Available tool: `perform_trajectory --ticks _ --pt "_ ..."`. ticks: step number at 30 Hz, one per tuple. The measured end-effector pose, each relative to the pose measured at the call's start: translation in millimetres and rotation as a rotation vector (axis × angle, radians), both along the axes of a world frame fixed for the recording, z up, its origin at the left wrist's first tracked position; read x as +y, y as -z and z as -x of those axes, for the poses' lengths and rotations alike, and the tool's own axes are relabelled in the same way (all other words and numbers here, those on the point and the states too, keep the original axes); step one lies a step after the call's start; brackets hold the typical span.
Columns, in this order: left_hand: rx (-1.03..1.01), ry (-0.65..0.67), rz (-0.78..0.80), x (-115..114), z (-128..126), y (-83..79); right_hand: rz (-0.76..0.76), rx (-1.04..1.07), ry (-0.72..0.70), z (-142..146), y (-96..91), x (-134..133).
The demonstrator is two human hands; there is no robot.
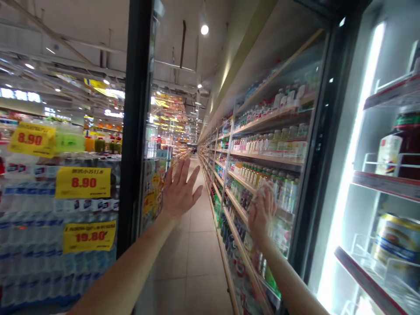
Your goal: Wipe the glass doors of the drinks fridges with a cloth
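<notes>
My left hand is raised in front of me, open with the fingers spread, at the edge of a glass fridge door with a black frame. My right hand lies against another glass door on the right. Its fingers are smeared, with something pale at the fingertips that I cannot make out. Behind that glass I see rows of drink bottles on long shelves.
An open lit fridge at far right holds a dark bottle and cans on wire shelves. Stacked water packs with yellow price signs stand at left. A tiled aisle runs ahead between them.
</notes>
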State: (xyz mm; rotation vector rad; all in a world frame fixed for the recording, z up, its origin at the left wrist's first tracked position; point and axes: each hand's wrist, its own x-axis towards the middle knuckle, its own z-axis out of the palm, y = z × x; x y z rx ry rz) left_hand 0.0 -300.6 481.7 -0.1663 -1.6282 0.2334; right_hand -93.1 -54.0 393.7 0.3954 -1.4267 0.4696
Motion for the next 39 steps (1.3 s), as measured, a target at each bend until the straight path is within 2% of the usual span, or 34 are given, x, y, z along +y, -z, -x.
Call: perform_trajectory --ticks 4,6,8,11,13,15,18,20,22,24,26,27,29,31,34,37,39 --pt "-0.006 0.0 -0.002 -0.6 -0.3 -0.4 -0.362 0.021 -0.14 -24.3 30.2 -45.5" --pt "-0.007 0.005 0.0 -1.3 -0.2 -0.4 -0.412 0.016 -0.146 -23.7 38.1 -45.4" --pt "-0.014 0.022 -0.008 -1.4 0.0 -0.2 -0.318 0.002 -0.081 -12.8 37.3 -24.0" --pt "-0.031 0.037 -0.026 -0.5 0.3 -0.6 -0.033 -0.025 0.01 4.7 28.1 13.4" --pt "-0.035 0.032 -0.026 0.0 0.3 -1.4 0.065 -0.04 0.019 4.5 25.2 16.8" --pt "-0.034 0.032 -0.017 -0.1 0.1 -2.1 -0.018 -0.059 -0.016 -6.0 29.2 -0.3" --pt "-0.043 0.047 -0.018 -1.4 -0.2 -2.0 -0.317 -0.068 -0.113 -24.0 43.0 -31.8" --pt "-0.047 0.059 -0.025 -2.2 -0.4 -0.9 -0.403 -0.064 -0.122 -25.3 49.9 -31.8" --pt "-0.053 0.056 -0.029 -2.1 -0.6 0.0 -0.328 -0.061 -0.06 -16.0 50.8 -10.7" --pt "-0.055 0.041 -0.026 -1.3 -0.8 -0.7 -0.151 -0.076 0.015 -2.3 46.4 17.8" --pt "-0.063 0.031 -0.028 -0.3 -1.1 -3.2 0.011 -0.099 0.054 7.1 40.7 35.1" --pt "-0.071 0.031 -0.031 0.2 -1.4 -4.5 0.05 -0.101 0.056 8.4 38.9 35.6" --pt "-0.08 0.036 -0.027 1.6 -3.1 -3.9 0.007 -0.084 0.029 4.0 38.9 20.7" --pt "-0.052 0.038 0.003 3.8 -6.6 5.3 -0.132 -0.056 -0.013 -5.1 42.6 -5.3" --pt "-0.014 0.039 0.067 7.2 -12.6 38.2 -0.293 -0.033 -0.033 -12.0 47.3 -27.7" --pt "-0.044 0.028 0.072 7.5 -15.8 74.9 -0.347 -0.015 -0.004 -3.0 44.9 -5.2" --pt "-0.067 0.014 0.066 6.4 -16.3 88.9 -0.256 -0.028 0.028 5.4 40.2 21.3"
